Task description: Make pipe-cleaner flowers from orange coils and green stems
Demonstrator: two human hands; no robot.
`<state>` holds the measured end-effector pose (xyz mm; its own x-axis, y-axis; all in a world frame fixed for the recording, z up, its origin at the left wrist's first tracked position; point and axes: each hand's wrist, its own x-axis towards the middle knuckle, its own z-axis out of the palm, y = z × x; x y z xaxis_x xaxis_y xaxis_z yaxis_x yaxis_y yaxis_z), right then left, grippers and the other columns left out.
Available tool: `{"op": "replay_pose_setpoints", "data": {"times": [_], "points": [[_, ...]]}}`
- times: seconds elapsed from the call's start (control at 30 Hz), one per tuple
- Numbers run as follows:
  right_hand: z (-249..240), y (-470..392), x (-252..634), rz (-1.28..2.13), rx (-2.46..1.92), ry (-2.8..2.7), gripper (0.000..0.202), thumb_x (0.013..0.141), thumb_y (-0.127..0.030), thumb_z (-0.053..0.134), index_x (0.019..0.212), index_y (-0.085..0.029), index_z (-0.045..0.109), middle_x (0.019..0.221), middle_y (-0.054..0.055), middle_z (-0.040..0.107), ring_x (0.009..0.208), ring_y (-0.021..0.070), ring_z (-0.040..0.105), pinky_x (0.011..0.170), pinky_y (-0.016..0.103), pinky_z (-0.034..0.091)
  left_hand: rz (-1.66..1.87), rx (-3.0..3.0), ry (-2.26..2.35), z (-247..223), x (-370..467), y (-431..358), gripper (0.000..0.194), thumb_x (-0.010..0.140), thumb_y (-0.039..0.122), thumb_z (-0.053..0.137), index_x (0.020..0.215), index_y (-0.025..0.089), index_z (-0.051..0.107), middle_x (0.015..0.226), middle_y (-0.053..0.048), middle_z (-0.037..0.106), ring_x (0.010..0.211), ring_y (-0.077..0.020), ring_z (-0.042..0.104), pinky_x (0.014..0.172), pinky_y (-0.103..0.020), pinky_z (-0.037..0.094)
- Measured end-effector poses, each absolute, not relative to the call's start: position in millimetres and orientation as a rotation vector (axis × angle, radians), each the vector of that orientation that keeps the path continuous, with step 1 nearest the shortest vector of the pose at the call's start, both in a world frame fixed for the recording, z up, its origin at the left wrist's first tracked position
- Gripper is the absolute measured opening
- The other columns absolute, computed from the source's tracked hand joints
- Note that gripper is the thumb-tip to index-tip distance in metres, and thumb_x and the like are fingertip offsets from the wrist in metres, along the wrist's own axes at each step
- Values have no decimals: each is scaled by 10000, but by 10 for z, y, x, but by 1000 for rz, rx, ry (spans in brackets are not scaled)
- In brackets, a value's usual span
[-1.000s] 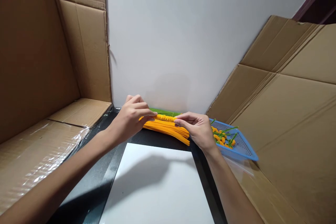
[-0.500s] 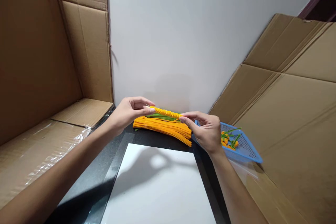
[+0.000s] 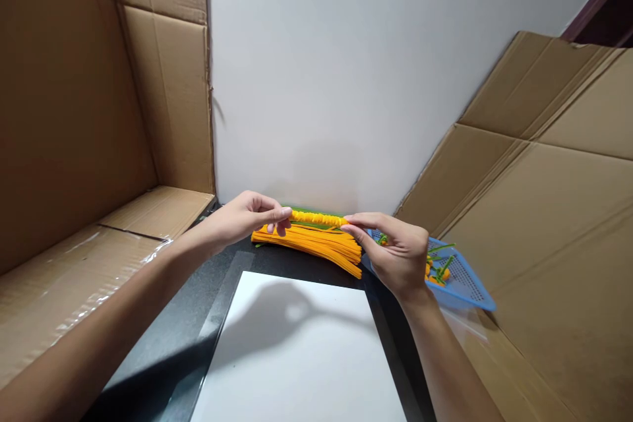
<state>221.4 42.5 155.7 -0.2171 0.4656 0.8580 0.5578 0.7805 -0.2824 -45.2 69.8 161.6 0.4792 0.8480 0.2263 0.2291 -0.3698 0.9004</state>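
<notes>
In the head view, the coiled orange strand (image 3: pixel 319 218), just off centre toward six o'clock, lies nearer level than half a second ago, pinched between the left hand (image 3: pixel 251 216) and right hand (image 3: pixel 398 254). Fingertips hide its ends; the right hand, shifted toward three o'clock, partly covers the blue basket (image 3: pixel 472 289).

No text, labels, brands, numbers or signs readable anywhere in view.

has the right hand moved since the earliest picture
Yes: the right hand has shifted to the right, judged against the upper right corner of the white board.
</notes>
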Motion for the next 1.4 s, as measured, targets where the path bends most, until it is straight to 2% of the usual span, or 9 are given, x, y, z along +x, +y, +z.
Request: {"op": "replay_pose_setpoints", "data": {"times": [0.2, 0.33, 0.53, 0.67, 0.8, 0.97, 1.2, 1.4], "points": [[1558, 440, 2246, 34, -751, -1860, 48, 824, -204, 800, 852, -243, 795, 823, 16, 806, 704, 185, 751, 676, 310, 610, 872, 1896, 943, 1557, -495, 769, 344, 860, 508, 665, 816, 184, 770, 814, -44, 758, 730, -159, 613, 697, -271, 432], [1535, 475, 2263, 155, -722, -1862, 55, 799, -187, 818, 824, -233, 803, 823, 23, 810, 731, 190, 766, 708, 301, 620, 811, 2153, 1021, 1609, -527, 708, 354, 885, 477, 648, 814, 150, 763, 774, -41, 738, 707, -151, 598, 628, -242, 395], [1491, 514, 2227, 247, -733, -1915, 43, 785, -195, 829, 806, -225, 807, 811, 28, 810, 708, 173, 763, 688, 268, 610, 841, 2539, 1082, 1635, -455, 614, 211, 896, 297, 665, 822, 136, 779, 711, -36, 720, 586, -107, 553, 552, -225, 338], [1443, 545, 2192, 284, -774, -1941, 34, 784, -198, 828, 802, -219, 808, 801, 31, 808, 695, 169, 758, 668, 258, 597, 801, 2738, 1221, 1559, -368, 621, 108, 853, 188, 705, 797, 185, 797, 683, -33, 714, 610, -137, 597, 581, -240, 346], [1373, 585, 2160, 356, -820, -1940, 34, 768, -213, 839, 775, -218, 807, 785, 30, 806, 691, 170, 755, 678, 259, 585, 764, 2859, 1303, 1482, -319, 644, 121, 859, 211, 713, 773, 225, 797, 670, -27, 721, 637, -173, 637, 580, -260, 334], [1254, 651, 2128, 538, -853, -1838, 48, 740, -246, 850, 751, -228, 807, 765, 29, 801, 700, 182, 755, 673, 264, 586, 804, 2871, 1321, 1415, -278, 667, 137, 887, 230, 679, 798, 216, 783, 703, -27, 744, 652, -183, 673, 585, -261, 358], [1059, 705, 1961, 662, -813, -1710, 97, 659, -259, 888, 681, -232, 799, 714, 38, 791, 666, 209, 751, 677, 309, 615, 819, 3027, 1338, 1480, -230, 507, 252, 917, 253, 607, 706, 190, 732, 625, -35, 692, 566, -181, 636, 512, -272, 265], [1035, 681, 1925, 643, -780, -1696, 92, 664, -216, 884, 689, -248, 801, 721, 28, 792, 680, 195, 751, 692, 293, 619, 574, 3107, 1422, 1505, -228, 475, 271, 900, 186, 574, 676, 166, 724, 599, -70, 668, 510, -171, 582, 493, -277, 240]]}}
